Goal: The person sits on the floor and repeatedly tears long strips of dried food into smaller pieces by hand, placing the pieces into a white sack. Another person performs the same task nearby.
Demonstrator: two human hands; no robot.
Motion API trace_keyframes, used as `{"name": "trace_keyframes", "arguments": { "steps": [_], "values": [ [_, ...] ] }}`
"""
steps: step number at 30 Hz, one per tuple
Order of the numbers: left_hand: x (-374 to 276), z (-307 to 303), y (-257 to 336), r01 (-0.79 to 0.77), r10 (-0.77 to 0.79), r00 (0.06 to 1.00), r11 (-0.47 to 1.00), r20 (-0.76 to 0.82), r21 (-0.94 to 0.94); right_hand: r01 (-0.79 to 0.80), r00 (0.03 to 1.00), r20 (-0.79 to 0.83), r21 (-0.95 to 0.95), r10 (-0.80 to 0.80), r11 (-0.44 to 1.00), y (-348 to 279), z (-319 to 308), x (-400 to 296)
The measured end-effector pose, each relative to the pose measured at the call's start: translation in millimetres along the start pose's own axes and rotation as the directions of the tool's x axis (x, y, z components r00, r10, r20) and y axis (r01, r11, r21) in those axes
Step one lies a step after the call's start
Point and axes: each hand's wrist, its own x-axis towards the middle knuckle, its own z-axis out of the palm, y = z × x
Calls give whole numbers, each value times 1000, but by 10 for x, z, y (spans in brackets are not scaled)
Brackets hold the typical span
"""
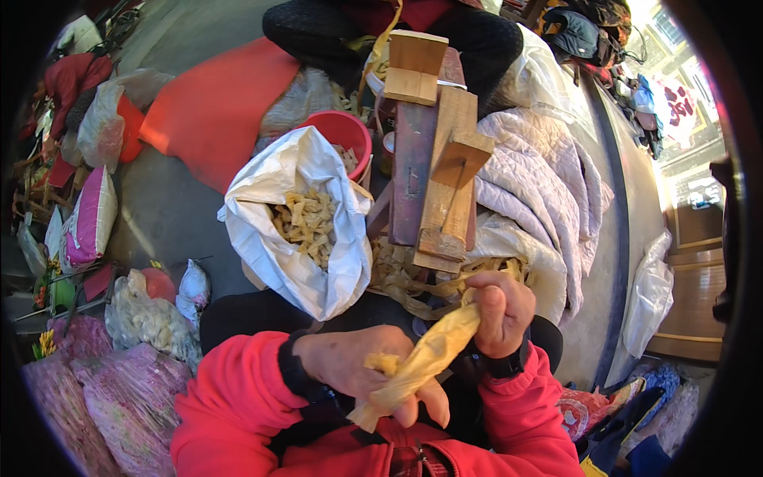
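A long, wrinkled yellowish strip, thin and slightly translucent, stretches between my two hands above my lap. My right hand grips its upper end between thumb and curled fingers. Around the lower end is my left hand, with fingers beneath the strip and a small folded piece standing up beside it. An open white woven sack stands just beyond my left hand, with many short yellowish knotted pieces inside. More loose strips lie between the sack and my right hand.
A wooden bench bears a plank with upright blocks and a thin rod. Behind the sack is a red bucket with pieces inside. Another person's legs are opposite. A quilted cloth lies right; plastic bundles lie left.
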Motion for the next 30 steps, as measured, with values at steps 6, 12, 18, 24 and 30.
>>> {"name": "trace_keyframes", "arguments": {
  "steps": [6, 12, 18, 24, 30],
  "values": [
    [-19, -118, -26, 9, 388, 860, 639, -332, 769, -466, 853, 453, 441, 258, 767, -41, 335, -125],
    [-33, -202, 26, 41, 483, 851, 330, -206, 943, -891, 454, 850, 433, 269, 137, -27, 326, -126],
    [-52, -222, -93, 25, 560, 825, 97, -76, 995, -821, 513, 858, 498, 21, -278, 1, 347, -147],
    [113, -164, -245, 22, 821, 550, 167, -152, 986, -701, 646, 641, 714, 415, -12, -76, 348, -174],
    [100, -183, -258, 139, 623, 645, 474, -443, 870, -481, 868, 258, 653, 425, 585, -102, 259, -173]
  ]
}}
